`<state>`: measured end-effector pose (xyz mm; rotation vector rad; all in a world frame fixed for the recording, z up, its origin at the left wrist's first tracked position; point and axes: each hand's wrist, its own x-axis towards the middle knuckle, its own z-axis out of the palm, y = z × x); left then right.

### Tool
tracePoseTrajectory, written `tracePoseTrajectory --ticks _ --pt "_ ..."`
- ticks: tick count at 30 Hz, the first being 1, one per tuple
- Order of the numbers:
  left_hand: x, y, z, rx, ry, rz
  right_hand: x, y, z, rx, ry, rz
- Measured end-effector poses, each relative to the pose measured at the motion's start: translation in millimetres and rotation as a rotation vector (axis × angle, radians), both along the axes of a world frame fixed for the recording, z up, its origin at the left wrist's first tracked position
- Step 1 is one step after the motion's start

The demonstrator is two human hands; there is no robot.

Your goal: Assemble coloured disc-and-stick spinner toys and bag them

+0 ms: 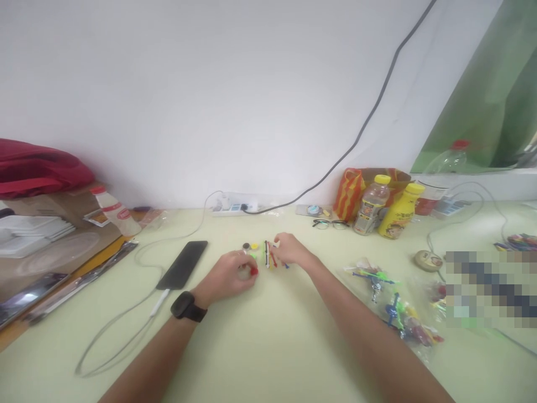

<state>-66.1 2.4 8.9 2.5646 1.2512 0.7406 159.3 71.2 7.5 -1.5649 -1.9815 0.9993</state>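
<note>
Near the middle of the worktop (260,347), a small row of coloured sticks (268,256) lies between the two hands, too blurred to count or to tell how they join. The left hand (226,275) is curled, thumb and forefinger rounded toward each other with a red piece (254,271) at their tips; whether they pinch it or only touch it, I cannot tell. The right hand (290,249) reaches to the sticks' other side, its fingers bunched and bent down; their tips are partly hidden, so their grip cannot be told either. Just beyond the left hand sit a dark-topped disc (246,246) and a yellow disc (254,246).

To the right, a clear bag (359,265) holds green, blue and pale pieces, and a second clear bag (420,351) nearer the person holds blue, yellow and reddish ones, their shapes confused by glare. A pixelated patch covers what lies beyond them at the right edge. Toward the wall, a clear bottle (373,204) and a yellow bottle (400,211) partly hide a striped bag (349,193), whose contents cannot be seen. Both forearms are cut off by the lower edge.
</note>
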Motion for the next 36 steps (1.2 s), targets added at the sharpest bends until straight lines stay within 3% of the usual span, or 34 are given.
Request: tracePoseTrajectory --ticks 6,17,29,32,36 --pt "-17.7 8.6 6.3 0.142 0.071 0.047 0.3 -0.6 -3.0 0.116 -0.094 -0.052" --pt "-12.0 30.0 -28.8 -0.019 0.097 0.079 -13.2 -2.8 -16.0 0.138 0.032 0.084" --pt "0.9 41.5 -20.1 -0.015 0.113 0.082 -26.2 2.8 -34.9 0.222 0.173 0.191" --pt "-3.0 41.3 -20.0 -0.050 -0.001 0.101 -28.0 3.8 -38.5 0.250 0.194 0.210" --pt "-27.1 44.0 -20.3 -0.149 -0.248 0.222 -28.0 4.3 -42.0 0.273 0.207 0.216"
